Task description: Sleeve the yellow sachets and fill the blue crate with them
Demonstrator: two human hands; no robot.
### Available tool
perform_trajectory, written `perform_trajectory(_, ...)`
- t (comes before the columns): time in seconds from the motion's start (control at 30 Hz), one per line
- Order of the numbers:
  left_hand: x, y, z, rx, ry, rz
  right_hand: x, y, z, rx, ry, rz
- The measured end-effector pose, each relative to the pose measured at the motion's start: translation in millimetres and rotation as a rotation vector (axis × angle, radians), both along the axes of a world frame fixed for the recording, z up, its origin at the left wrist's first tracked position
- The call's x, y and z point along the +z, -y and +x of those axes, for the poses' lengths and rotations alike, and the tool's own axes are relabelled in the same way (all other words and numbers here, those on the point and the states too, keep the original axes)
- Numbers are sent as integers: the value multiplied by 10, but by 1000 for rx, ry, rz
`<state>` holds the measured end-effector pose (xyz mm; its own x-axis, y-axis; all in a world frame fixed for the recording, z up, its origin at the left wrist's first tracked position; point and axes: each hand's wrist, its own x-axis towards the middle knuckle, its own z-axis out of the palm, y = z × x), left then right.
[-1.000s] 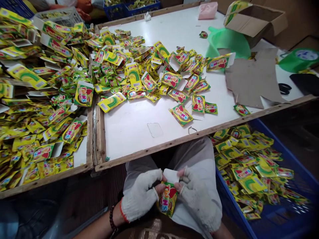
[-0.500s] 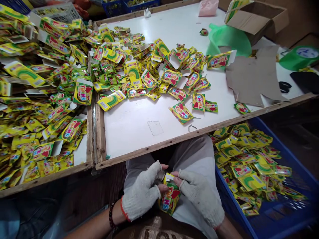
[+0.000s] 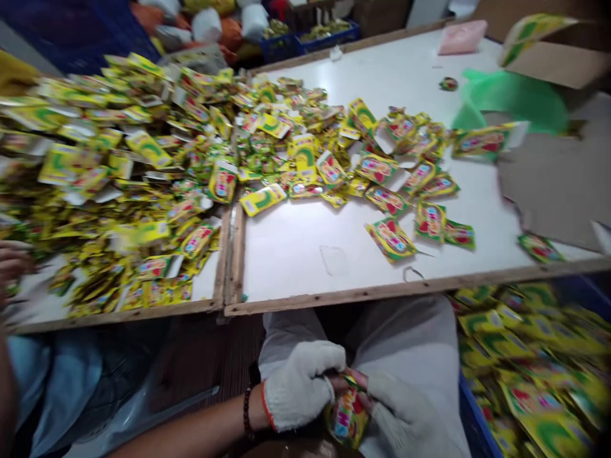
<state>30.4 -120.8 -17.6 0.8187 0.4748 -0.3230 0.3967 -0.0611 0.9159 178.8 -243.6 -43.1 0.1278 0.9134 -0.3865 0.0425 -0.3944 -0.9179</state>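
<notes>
Low over my lap, both of my hands wear white fingerless knit gloves and close round one small yellow-green candy box (image 3: 347,416) with red and blue print. My left hand (image 3: 300,385) grips its left side with the fingers curled over the top. My right hand (image 3: 405,416) pinches it from the right. The box's top flap is hidden under my fingers. Above my knees runs the wooden front edge of a white table (image 3: 296,254), strewn with several more of the same boxes and sachets (image 3: 391,238).
A second tray-table (image 3: 210,280) at left is heaped with flat boxes. A blue crate (image 3: 529,381) of filled boxes stands at my right knee. Green plastic (image 3: 506,95), grey cardboard (image 3: 558,184) and a carton sit far right. Another person's hand (image 3: 12,264) shows at the left edge.
The box's white flap, open a second ago, is now folded under my fingers. My view has swung left and lower, bringing another person's hand into sight at the left.
</notes>
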Motion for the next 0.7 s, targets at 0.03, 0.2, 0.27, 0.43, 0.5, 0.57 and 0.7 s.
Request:
perform_trajectory(0.03,7,-11,0,13,10,4,-46,-5,14,6,-12,-8)
perform_trajectory(0.2,-8,-42,-9,246,-13,-370,-70,-120,31,-105,19,-97)
perform_trajectory(0.27,-33,-18,-21,288,7,-486,29,-171,-1,-137,93,-85)
perform_trajectory(0.43,-39,14,-19,204,-32,-369,226,-315,27,-40,265,67)
perform_trajectory(0.5,-3,14,0,147,-72,-273,262,-346,83,23,305,85)
perform_trajectory(0.57,37,13,21,95,-100,-220,287,-361,136,93,334,72)
perform_trajectory(0.7,62,14,44,41,-124,-184,299,-347,199,201,400,67)
